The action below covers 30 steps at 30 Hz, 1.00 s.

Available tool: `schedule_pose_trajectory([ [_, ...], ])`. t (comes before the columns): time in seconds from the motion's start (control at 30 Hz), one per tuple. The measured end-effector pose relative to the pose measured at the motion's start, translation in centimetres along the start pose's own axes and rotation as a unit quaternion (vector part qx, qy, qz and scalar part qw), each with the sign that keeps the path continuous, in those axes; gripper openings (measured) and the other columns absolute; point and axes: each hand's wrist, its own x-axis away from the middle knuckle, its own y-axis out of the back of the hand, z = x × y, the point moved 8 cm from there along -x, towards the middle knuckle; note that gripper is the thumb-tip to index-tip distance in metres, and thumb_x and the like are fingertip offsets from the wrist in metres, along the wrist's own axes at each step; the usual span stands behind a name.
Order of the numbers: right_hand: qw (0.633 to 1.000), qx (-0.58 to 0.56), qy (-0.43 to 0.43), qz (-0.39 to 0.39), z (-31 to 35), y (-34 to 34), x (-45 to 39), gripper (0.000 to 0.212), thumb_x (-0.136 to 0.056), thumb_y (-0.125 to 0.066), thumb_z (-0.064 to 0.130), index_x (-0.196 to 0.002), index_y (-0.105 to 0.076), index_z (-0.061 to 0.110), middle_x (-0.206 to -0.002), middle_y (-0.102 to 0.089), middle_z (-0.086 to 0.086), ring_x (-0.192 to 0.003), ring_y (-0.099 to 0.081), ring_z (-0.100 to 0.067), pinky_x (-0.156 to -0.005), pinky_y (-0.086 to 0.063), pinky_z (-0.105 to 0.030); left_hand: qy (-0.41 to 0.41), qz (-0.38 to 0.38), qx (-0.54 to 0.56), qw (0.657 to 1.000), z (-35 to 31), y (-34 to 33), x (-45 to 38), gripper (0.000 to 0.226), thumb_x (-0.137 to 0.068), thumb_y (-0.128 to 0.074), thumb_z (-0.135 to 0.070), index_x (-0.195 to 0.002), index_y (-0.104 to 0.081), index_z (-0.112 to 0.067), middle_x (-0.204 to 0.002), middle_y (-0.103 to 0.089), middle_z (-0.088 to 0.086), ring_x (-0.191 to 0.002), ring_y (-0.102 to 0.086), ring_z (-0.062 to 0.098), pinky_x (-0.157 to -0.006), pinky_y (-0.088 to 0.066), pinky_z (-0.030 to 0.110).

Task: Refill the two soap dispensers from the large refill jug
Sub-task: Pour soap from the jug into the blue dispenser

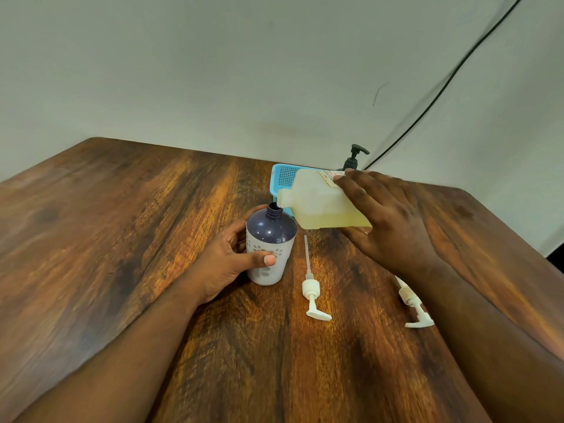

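meanwhile left hand (227,264) grips the dispenser (270,248), right hand (393,221) the jug (320,203), over a wooden table (122,239)

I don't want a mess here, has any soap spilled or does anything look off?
No spill shows on the table. The jug spout sits right at the dispenser mouth. Two pump heads lie loose on the wood, as expected during refilling.

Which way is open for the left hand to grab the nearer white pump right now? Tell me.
Probably none unless it lets go: the left hand grips the purple bottle, steadying it under the jug. The white pump lies uncovered on the table just right of that bottle, nothing blocking it.
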Motion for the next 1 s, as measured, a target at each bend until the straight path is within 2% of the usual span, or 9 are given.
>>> schedule_pose_trajectory([
  [0.27, 1.000, 0.006, 0.000, 0.008, -0.05, 0.02, -0.02, 0.081, -0.078, -0.075, 0.036, -0.146, -0.034, 0.021, -0.145, -0.046, -0.011, -0.131, -0.044, -0.036, -0.104, -0.038, -0.055, 0.006, -0.004, -0.010, 1.000, -0.08, -0.13, 0.10, 0.088, -0.065, -0.086, -0.005, -0.141, -0.048, -0.028, -0.128, -0.067, -0.007, -0.118, -0.063, 0.010, -0.086, -0.054, 0.021],
  [0.43, 1.000, 0.009, 0.001, 0.001, -0.12, 0.09, 0.04, 0.082, -0.077, -0.078, 0.033, -0.145, -0.034, 0.021, -0.144, -0.048, -0.012, -0.130, -0.045, -0.038, -0.104, -0.036, -0.055, 0.007, -0.011, 0.001, 1.000, -0.14, -0.18, 0.06, 0.084, -0.067, -0.076, 0.000, -0.142, -0.047, -0.025, -0.128, -0.068, -0.004, -0.118, -0.064, 0.012, -0.088, -0.055, 0.023],
  [1.0, 1.000, 0.016, 0.010, -0.001, 0.12, 0.39, 0.00, 0.081, -0.076, -0.077, 0.035, -0.144, -0.035, 0.021, -0.143, -0.049, -0.012, -0.129, -0.046, -0.038, -0.103, -0.036, -0.054, 0.004, -0.016, -0.012, 1.000, -0.50, -0.32, 0.38, 0.081, -0.066, -0.076, 0.001, -0.136, -0.050, -0.030, -0.123, -0.069, -0.011, -0.113, -0.065, 0.007, -0.087, -0.054, 0.021],
])
